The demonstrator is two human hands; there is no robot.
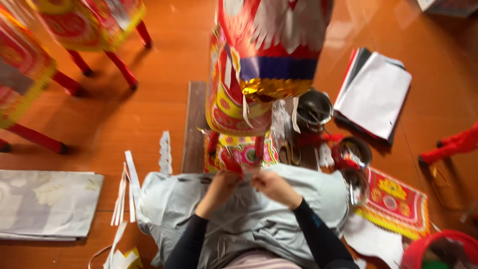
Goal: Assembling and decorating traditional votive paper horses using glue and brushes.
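At the lower centre of the frame, the left hand (220, 185) and the right hand (271, 185) meet almost fingertip to fingertip over a pale grey cloth (174, 204) spread across the lap. Both are pinched around a small red strip of paper (232, 163) that runs up into the foot of a tall paper figure in red, yellow and blue with gold foil trim (259, 65); blur hides exactly how the fingers close.

The figure stands just above the hands on a dark wooden board (194, 124) and fills the upper centre, so little open room is left ahead of the hands. To the left of the board the orange wooden floor (149, 109) lies open up to the red legs of 2 patterned paper pieces (124, 69) in the upper left corner. White paper strips (122, 194) lie against the left edge of the cloth, with a flat grey patterned sheet (47, 204) beyond them at the frame's left edge.

On the right it is crowded: 3 round metal bowls (313, 107), a stack of white and dark sheets (373, 94), and a red-and-yellow printed paper mat (396, 201) near the lower right.
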